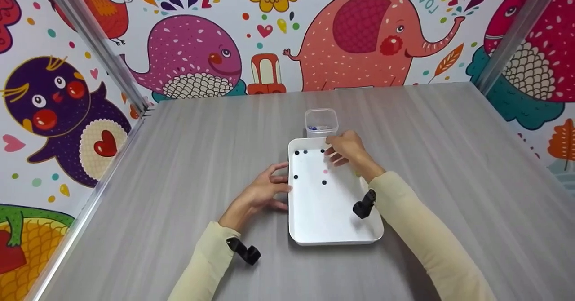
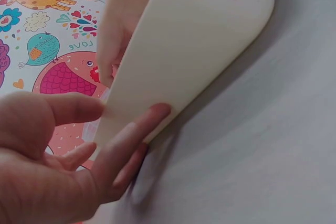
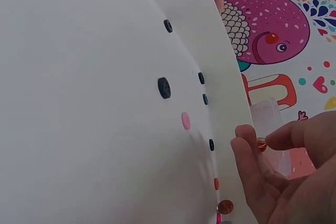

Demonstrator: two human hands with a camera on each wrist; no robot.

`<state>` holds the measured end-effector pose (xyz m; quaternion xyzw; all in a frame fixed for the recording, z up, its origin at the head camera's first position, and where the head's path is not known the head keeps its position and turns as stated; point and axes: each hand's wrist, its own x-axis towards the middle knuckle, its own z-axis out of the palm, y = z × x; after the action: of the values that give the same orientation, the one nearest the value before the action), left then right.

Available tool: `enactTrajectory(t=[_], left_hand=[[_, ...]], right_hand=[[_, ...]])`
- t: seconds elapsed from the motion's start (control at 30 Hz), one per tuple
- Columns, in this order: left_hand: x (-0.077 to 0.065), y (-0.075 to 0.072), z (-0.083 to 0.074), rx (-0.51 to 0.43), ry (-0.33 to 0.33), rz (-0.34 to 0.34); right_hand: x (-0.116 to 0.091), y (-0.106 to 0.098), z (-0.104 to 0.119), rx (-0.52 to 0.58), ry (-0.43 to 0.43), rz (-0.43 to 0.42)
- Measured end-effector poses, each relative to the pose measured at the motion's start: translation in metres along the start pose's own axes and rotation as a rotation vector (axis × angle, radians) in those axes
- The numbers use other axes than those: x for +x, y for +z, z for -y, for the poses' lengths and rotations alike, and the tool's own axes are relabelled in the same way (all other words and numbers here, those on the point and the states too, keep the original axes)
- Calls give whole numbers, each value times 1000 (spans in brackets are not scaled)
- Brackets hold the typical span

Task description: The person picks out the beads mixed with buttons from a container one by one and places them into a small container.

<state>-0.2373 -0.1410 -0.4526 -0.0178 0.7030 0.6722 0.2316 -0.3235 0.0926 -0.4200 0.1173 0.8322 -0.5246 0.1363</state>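
A white rectangular tray (image 1: 334, 218) lies on the table, with black buttons (image 1: 324, 182) and a pink button (image 1: 325, 171) scattered inside. My left hand (image 1: 260, 188) rests against the tray's left side, its fairly straight fingers touching the outer wall. Over the tray's far end, my right hand (image 1: 348, 148) pinches a small glossy orange-red marble (image 3: 262, 144) between thumb and fingers. A brownish round piece (image 3: 225, 206) and an orange button (image 3: 216, 184) lie along the tray's far edge. Just beyond stands a clear plastic box (image 1: 321, 119) with small blue pieces inside.
The grey wood-grain table (image 1: 215, 148) extends around the tray. Panels printed with cartoon animals (image 1: 359, 36) rise behind it and at both sides. Metal posts (image 1: 101, 45) stand at the corners. A small black camera (image 1: 364, 204) is worn on each wrist.
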Motion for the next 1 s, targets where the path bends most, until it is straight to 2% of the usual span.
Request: enactTrajectory(t=[0.43,0.77,1.0], left_hand=[[-1,0,1,-14,19,10],[-2,0,0,-8,14,10],[-2,1,-1,-22,14,13]], right_hand=[[3,-6,8,9,-67,10],[10,-6,10,117,-79,32],[11,-8,11,137,-91,42]])
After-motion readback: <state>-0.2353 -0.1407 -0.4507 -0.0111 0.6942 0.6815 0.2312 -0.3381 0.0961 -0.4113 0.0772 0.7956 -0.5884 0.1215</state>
